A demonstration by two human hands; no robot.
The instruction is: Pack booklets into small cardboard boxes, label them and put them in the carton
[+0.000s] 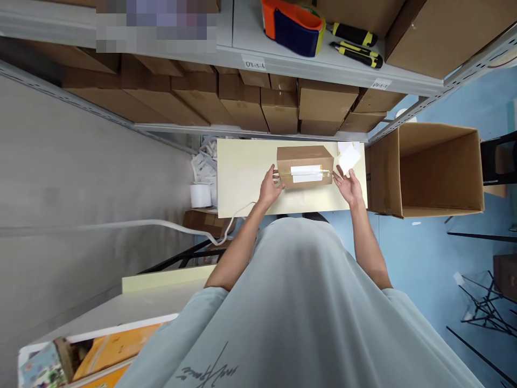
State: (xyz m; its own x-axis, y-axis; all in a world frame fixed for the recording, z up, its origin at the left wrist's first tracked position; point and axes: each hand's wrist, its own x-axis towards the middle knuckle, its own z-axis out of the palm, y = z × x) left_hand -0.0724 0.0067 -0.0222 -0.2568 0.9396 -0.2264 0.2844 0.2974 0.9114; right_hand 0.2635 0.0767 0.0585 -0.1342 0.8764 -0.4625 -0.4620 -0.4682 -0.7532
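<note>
A closed brown cardboard box (305, 156) rests on the pale yellow table (246, 161). Its near side bears a white label (306, 174) and a strip of tape. My left hand (270, 186) grips the box's left end, fingers along the side and thumb by the lower corner. At the right end is my right hand (348, 186), palm up with its fingers apart. Its fingertips on the inner side reach the box's edge; whether they press on it I cannot tell. Just beyond those fingers lie white paper slips (348, 155).
Over the table's far side stands a metal shelf (210, 59) packed with cartons, with a tape dispenser (297, 29) and utility knives (357, 46) on it. An open large carton (440, 172) adjoins the table's right end. A white roll (201, 195) and a hose (161, 222) are on the left.
</note>
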